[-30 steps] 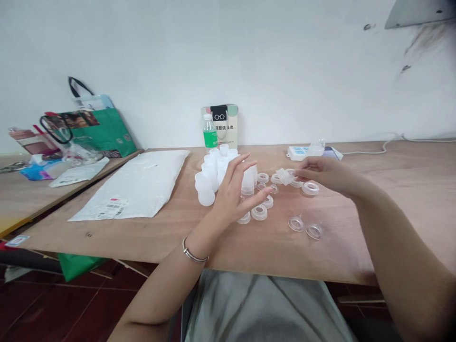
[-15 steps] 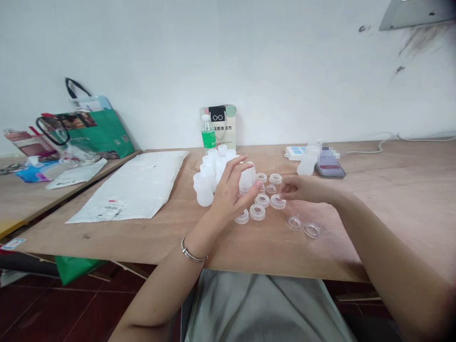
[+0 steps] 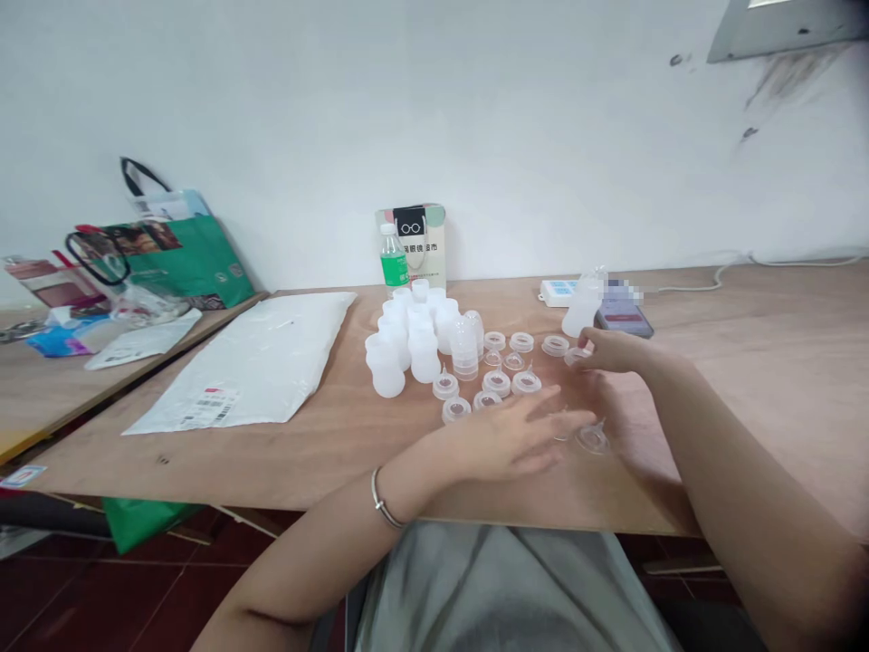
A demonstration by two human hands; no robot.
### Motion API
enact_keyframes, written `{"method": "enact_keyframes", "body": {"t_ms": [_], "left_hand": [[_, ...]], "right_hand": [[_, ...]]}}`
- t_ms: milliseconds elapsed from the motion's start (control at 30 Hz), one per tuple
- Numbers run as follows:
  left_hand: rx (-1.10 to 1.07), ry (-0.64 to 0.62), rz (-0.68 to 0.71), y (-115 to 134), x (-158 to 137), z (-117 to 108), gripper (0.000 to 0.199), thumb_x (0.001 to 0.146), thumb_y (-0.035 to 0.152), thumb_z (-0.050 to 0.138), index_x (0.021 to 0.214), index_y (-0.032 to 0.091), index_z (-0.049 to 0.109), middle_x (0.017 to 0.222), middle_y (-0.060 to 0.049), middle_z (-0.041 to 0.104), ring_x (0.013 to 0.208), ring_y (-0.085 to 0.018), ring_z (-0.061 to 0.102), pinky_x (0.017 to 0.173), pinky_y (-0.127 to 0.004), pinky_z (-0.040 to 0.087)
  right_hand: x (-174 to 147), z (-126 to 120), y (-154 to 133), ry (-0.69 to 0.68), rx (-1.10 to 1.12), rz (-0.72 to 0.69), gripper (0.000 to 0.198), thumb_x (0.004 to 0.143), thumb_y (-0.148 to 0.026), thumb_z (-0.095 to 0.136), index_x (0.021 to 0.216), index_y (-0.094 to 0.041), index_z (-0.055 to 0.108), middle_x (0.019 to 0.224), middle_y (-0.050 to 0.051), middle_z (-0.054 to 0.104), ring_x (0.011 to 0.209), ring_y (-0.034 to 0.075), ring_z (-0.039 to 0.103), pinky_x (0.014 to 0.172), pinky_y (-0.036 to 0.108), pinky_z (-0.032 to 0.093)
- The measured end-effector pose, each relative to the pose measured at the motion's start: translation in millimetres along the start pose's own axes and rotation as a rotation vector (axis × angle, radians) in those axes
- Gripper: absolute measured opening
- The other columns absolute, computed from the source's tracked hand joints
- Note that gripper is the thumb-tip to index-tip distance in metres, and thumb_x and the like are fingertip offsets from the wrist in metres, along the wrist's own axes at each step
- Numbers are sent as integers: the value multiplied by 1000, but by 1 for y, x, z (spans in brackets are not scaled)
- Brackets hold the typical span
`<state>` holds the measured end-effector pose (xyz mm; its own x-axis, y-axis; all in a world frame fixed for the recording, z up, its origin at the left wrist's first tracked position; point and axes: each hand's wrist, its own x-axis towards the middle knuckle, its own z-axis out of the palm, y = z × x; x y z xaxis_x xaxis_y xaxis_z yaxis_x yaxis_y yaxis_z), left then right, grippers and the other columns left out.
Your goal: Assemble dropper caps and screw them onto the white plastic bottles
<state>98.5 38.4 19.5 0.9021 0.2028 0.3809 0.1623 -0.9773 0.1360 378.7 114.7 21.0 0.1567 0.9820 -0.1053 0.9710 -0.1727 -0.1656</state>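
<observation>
My left hand (image 3: 520, 436) stretches low over the table with its fingers extended, the tips at a clear bottle nipple (image 3: 562, 429) they partly cover. Another clear nipple (image 3: 594, 439) lies just right of those fingertips. My right hand (image 3: 607, 351) is further back, its thumb and fingers closed on the edge of a translucent screw ring (image 3: 575, 357). Beside it lies a second ring (image 3: 555, 345). Several rings with nipples in them, such as this nipple-fitted ring (image 3: 527, 382), stand behind my left hand. Several white bottles (image 3: 424, 353) are grouped left of them, near clear domed caps (image 3: 464, 344).
A white plastic mailer (image 3: 251, 362) lies on the left of the table. A green-labelled drink bottle (image 3: 394, 258) and a paper bag (image 3: 427, 244) stand by the wall. Back right are a capped bottle (image 3: 582, 308), a phone (image 3: 623, 317) and a white box (image 3: 558, 292).
My left hand has swung right and nearer, from beside the bottles to the loose nipples. My right hand has moved right and slightly back, away from the nipple-fitted rings.
</observation>
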Motion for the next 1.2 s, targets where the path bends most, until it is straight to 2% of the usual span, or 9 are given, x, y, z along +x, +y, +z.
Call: {"method": "enact_keyframes", "body": {"t_ms": [133, 333, 433, 533, 800, 900, 1000, 1100, 1200], "left_hand": [[11, -128, -27, 3, 7, 19, 53, 94, 43, 42, 142, 23, 35, 148, -20, 33, 135, -35, 38, 102, -45, 43], [10, -134, -45, -10, 12, 28, 41, 91, 42, 48, 121, 15, 53, 127, -14, 53, 113, -25, 56, 99, -38, 45], [51, -59, -84, -13, 11, 26, 25, 90, 28, 50, 109, 13, 56, 113, -12, 57, 102, -22, 57, 92, -35, 48], [82, -29, -98, -13, 9, 26, 21, 87, 18, 50, 107, 12, 53, 111, -13, 55, 101, -23, 56, 91, -35, 49], [65, -33, -125, -13, 11, 33, 20, 90, 21, 48, 109, 16, 49, 107, -8, 59, 97, -20, 59, 82, -30, 51], [100, 127, -104, -12, 7, 17, 29, 92, 28, 46, 118, 14, 49, 108, -9, 61, 100, -20, 58, 86, -31, 49], [206, 462, -138, -16, -1, -7, 35, 92, 32, 49, 125, 20, 51, 103, -8, 65, 97, -21, 59, 86, -37, 47], [234, 822, -165, -24, -7, -27, 25, 89, 24, 56, 114, 21, 59, 96, -6, 67, 90, -18, 61, 82, -37, 48], [96, 986, -93, -28, -9, -37, 14, 87, 17, 59, 100, 18, 61, 101, -7, 66, 96, -16, 63, 84, -35, 52]], "right_hand": [[-4, -1, -12, 8, -37, 17, 25, 71, -34, 63, 90, -19, 55, 72, 7, 63, 69, 25, 62, 58, 32, 41], [-14, -10, -24, 144, 90, 51, 31, 71, -42, 64, 91, -19, 54, 88, 11, 65, 78, 27, 63, 61, 34, 43], [-25, -17, -36, 201, 530, -74, 34, 73, -46, 63, 94, -21, 53, 96, 9, 65, 80, 22, 62, 66, 33, 48], [-36, -18, -54, 113, 1024, -298, 30, 72, -44, 67, 89, -22, 56, 91, 4, 64, 77, 17, 61, 71, 30, 49], [-39, -10, -73, -54, 1445, -421, 18, 71, -34, 71, 82, -23, 62, 84, 1, 64, 76, 13, 59, 70, 26, 50], [-39, -9, -75, -114, 1583, -434, 12, 74, -31, 68, 83, -25, 63, 83, 0, 64, 76, 14, 60, 68, 24, 51], [-42, -7, -81, -152, 1677, -434, 14, 76, -32, 64, 89, -28, 65, 87, 0, 66, 78, 14, 61, 71, 25, 53], [-47, -1, -88, -258, 1706, -496, 19, 78, -32, 63, 96, -28, 65, 92, 1, 67, 82, 15, 63, 74, 27, 54], [-52, 9, -97, -426, 1722, -598, 25, 77, -30, 67, 102, -26, 64, 93, -1, 67, 85, 12, 64, 77, 24, 54]]}}
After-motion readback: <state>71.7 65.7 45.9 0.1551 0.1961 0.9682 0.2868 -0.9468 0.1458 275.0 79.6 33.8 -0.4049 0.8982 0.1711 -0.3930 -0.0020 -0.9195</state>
